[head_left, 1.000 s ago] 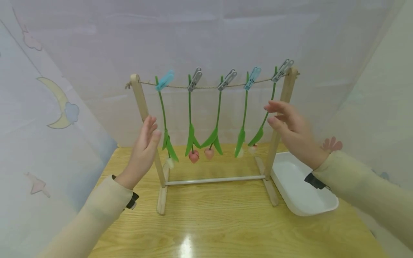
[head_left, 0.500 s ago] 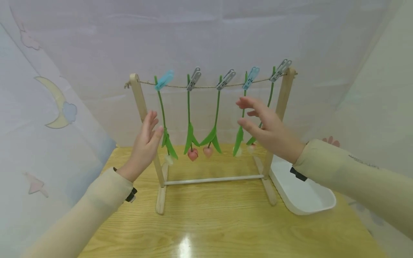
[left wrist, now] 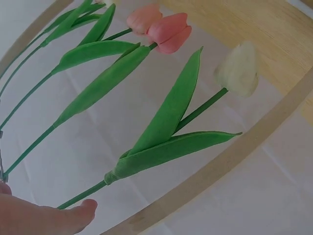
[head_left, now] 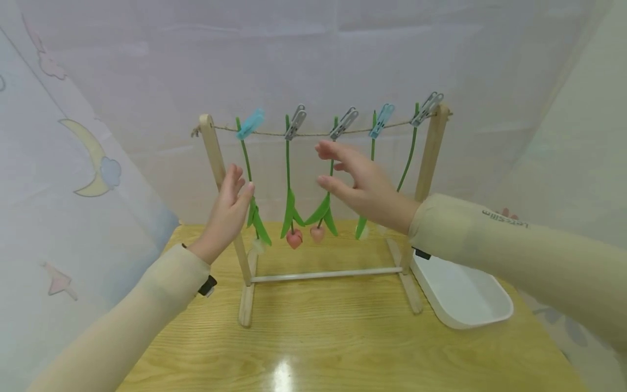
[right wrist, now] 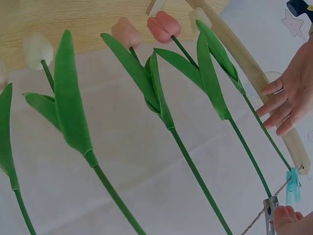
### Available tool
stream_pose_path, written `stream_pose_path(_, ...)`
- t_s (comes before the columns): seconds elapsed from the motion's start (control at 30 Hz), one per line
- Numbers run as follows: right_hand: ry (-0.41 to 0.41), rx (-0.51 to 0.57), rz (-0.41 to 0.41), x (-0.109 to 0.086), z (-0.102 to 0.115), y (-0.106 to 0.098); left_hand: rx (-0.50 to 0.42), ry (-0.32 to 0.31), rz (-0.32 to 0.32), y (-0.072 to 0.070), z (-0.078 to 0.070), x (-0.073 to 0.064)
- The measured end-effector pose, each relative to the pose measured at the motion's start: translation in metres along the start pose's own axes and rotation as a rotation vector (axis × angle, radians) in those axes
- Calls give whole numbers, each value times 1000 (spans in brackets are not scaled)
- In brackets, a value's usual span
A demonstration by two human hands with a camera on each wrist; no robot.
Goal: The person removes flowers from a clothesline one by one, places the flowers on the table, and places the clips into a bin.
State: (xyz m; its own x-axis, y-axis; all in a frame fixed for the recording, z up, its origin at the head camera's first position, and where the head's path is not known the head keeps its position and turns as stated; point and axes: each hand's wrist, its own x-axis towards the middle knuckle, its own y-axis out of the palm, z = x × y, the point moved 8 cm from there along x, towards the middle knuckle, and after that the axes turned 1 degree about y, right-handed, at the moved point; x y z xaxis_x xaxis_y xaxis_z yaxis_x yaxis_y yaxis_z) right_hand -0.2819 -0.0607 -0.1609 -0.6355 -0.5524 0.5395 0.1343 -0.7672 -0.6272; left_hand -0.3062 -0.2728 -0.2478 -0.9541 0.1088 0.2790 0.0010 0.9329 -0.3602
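Note:
Several artificial tulips hang head down from a twine line (head_left: 313,134), each stem held by a blue or grey clothespin (head_left: 295,123). My left hand (head_left: 222,218) is raised beside the left wooden post, fingers extended and thumb apart, near the leftmost white tulip (left wrist: 237,69). My right hand (head_left: 367,188) reaches across in front of the middle stems, thumb and fingers spread apart with nothing between them. It overlaps the stem above the peach tulip (head_left: 317,234). Left of that hangs a pink tulip (head_left: 294,238). My right wrist and sleeve hide part of the rightmost tulips.
The wooden stand (head_left: 214,149) has two posts on flat feet, joined low down by a white bar (head_left: 328,274). A white tray (head_left: 460,296) sits on the wood-grain table (head_left: 318,337) to the right, partly behind my right sleeve. A pale cloth backdrop (head_left: 313,60) stands close behind.
My right hand has moved left from the right post to the middle stems. My left hand has shifted slightly up and right. The tulips stay hanging in their places.

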Motion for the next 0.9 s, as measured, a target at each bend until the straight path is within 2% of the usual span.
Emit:
stream_pose_path(0.27,25,32,37,18,8,13,-1,-26,-5,3,3,8)
stream_pose_path(0.5,74,47,30,40,8,21,-60,-21,-71,-3,5,15)
stream_pose_path(0.9,184,153,51,67,1,31,19,-1,-75,0,4,22)
